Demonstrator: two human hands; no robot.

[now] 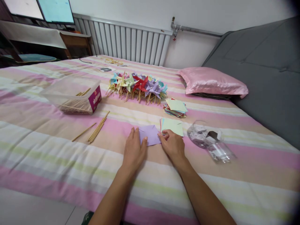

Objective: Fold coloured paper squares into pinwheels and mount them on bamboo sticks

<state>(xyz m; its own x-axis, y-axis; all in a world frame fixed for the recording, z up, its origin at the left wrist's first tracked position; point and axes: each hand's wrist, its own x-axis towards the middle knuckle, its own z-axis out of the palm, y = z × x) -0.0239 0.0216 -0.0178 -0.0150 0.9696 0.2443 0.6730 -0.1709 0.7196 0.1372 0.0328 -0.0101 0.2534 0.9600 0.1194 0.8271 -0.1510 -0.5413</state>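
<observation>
A purple paper square (150, 134) lies on the striped bedsheet (47, 147) in front of me. My left hand (134, 150) rests flat on its left edge, fingers stretched out. My right hand (172, 145) pinches the paper's right edge with curled fingers. Just beyond sits a small stack of coloured paper squares (172, 126) with a pale green sheet on top. Several finished paper pinwheels (138, 86) on wooden sticks lie in a row farther back.
Loose wooden sticks (97, 129) lie to the left, near a clear plastic box (75, 95) holding more sticks. A second paper stack (175, 107) and a clear plastic container (208, 140) lie to the right. A pink pillow (211, 82) lies beside the grey headboard (264, 72).
</observation>
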